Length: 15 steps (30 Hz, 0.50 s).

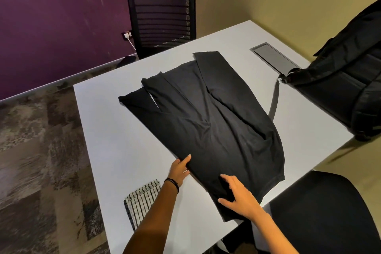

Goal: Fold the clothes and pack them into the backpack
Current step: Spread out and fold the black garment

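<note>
A black t-shirt [206, 121] lies spread on the white table [107, 130], its sides and sleeves folded inward toward the middle. My left hand [180, 170] touches the shirt's near left edge, fingers at the hem. My right hand [239, 198] rests flat on the near bottom corner of the shirt, fingers spread. A black backpack [346, 76] stands at the table's right end, a grey strap [274, 99] trailing from it toward the shirt.
A folded black-and-white striped cloth [142, 202] lies at the table's near left edge beside my left forearm. A grey cable hatch [274, 57] sits in the tabletop. Black office chairs stand at the far side [162, 20] and near right [321, 212].
</note>
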Each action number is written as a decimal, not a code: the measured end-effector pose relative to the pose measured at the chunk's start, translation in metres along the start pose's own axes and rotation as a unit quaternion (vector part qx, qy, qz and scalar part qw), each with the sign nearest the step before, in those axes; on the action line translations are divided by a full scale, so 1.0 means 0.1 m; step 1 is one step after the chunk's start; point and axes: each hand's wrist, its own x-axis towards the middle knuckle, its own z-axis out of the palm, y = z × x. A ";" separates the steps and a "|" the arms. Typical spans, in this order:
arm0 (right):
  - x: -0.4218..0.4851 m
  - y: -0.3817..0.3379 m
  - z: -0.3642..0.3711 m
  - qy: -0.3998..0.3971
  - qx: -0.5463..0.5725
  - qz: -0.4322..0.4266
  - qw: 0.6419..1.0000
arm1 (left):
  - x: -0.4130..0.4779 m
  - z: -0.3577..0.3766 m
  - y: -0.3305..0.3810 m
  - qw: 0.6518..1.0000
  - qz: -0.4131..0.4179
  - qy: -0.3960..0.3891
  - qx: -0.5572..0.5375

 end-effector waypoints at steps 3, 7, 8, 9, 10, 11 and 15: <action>0.12 -0.06 0.12 -0.047 -0.121 -0.028 0.991 | 0.11 -0.03 0.09 0.999 0.013 0.013 -0.038; 0.13 -0.09 0.23 0.011 -0.116 0.092 0.989 | 0.27 -0.07 0.18 0.998 0.020 0.026 -0.061; 0.11 -0.08 0.24 0.011 -0.109 0.113 0.988 | 0.30 -0.08 0.20 0.997 0.020 0.031 -0.064; 0.09 -0.06 0.25 0.004 -0.107 0.123 0.987 | 0.31 -0.09 0.23 0.997 0.022 0.034 -0.065; 0.07 -0.04 0.25 -0.005 -0.100 0.124 0.987 | 0.32 -0.10 0.25 0.997 0.025 0.035 -0.065; 0.05 -0.02 0.24 -0.008 -0.082 0.124 0.989 | 0.33 -0.12 0.28 0.997 0.031 0.034 -0.067; -0.02 -0.01 0.21 0.034 0.031 0.141 0.989 | 0.31 -0.18 0.38 0.992 0.036 0.007 -0.121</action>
